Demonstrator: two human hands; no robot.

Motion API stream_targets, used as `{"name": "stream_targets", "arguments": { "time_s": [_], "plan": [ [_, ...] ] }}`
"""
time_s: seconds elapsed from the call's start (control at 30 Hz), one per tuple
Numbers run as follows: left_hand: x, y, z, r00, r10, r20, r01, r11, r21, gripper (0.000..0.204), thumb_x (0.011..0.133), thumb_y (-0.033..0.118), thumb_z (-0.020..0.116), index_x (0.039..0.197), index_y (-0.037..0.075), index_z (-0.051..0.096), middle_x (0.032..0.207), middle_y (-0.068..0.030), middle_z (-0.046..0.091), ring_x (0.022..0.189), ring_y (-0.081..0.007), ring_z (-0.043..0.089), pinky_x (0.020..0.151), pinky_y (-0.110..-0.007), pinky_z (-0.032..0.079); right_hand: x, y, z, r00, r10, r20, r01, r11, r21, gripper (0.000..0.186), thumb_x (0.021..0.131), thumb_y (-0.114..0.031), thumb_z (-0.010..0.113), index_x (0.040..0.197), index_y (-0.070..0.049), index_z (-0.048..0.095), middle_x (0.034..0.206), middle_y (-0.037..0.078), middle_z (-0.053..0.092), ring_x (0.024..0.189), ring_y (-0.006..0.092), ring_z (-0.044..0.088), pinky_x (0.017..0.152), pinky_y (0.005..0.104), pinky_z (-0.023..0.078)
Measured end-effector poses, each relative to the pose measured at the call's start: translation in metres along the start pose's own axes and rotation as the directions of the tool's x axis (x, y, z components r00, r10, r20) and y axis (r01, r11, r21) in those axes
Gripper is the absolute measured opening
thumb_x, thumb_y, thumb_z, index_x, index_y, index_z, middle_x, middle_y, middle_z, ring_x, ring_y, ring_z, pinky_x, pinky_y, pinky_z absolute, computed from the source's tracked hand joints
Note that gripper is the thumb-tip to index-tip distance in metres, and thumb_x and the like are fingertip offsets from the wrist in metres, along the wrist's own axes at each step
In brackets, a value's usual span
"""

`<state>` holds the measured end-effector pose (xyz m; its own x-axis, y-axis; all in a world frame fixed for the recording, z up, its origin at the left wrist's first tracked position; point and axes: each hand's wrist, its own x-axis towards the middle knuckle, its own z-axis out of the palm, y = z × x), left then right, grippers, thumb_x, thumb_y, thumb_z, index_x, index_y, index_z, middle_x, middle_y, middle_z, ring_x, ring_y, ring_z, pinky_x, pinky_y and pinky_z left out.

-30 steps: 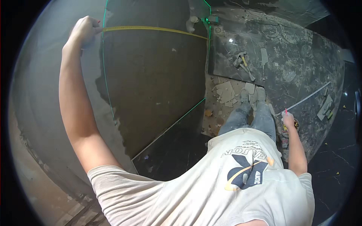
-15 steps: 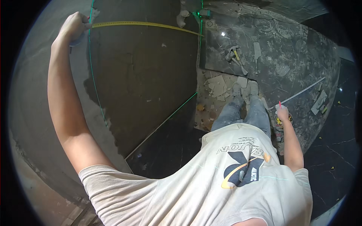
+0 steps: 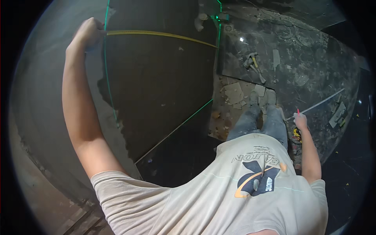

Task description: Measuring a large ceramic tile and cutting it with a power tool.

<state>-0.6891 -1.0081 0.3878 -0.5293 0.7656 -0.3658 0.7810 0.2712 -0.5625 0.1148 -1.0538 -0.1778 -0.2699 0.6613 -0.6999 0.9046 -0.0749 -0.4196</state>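
Note:
My left hand [image 3: 89, 33] is raised at the upper left with its fingers closed on one end of a tape measure. The yellow blade of the tape measure [image 3: 156, 33] stretches rightward across the dark grey wall, bowing slightly, toward a green vertical laser line. Another green laser line runs down beside my left fingers. Low on the right, my right hand [image 3: 301, 121] grips a thin red pen [image 3: 298, 111] that sticks up from the fingers. Just below that hand sits a round container with yellow pieces [image 3: 296, 135].
A laser level [image 3: 222, 17] glows green by a pipe [image 3: 201, 22] and a round floor drain [image 3: 228, 28]. A hammer [image 3: 254, 60] lies on the dusty floor, near broken tile pieces [image 3: 234, 93] around my feet. A long metal strip [image 3: 323, 102] lies right of them.
The whole view has shifted, so the scene sits a little farther right and lower. Both hands keep their grip, and the tape measure stays stretched across the wall.

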Motion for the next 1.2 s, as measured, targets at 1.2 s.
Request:
{"name": "stream_targets", "arguments": {
  "time_s": [1.2],
  "plan": [
    [-0.007, -0.001, 0.002, 0.999, 0.033, 0.026, -0.029, 0.989, -0.147, 0.024, 0.078, 0.014, 0.071, 0.092, -0.005, 0.071, 0.081, -0.0192, 0.067, 0.078, -0.0309, 0.064, 0.077, -0.043, 0.051, 0.003, -0.004, 0.012, 1.0, -0.002, -0.005, 0.002, 1.0, 0.008, 0.039, 0.092, -0.033, 0.055, 0.079, 0.002, 0.067, 0.068, 0.019, 0.065, 0.071, 0.0368, 0.066, 0.067, 0.0467, 0.046]
  ]
}}
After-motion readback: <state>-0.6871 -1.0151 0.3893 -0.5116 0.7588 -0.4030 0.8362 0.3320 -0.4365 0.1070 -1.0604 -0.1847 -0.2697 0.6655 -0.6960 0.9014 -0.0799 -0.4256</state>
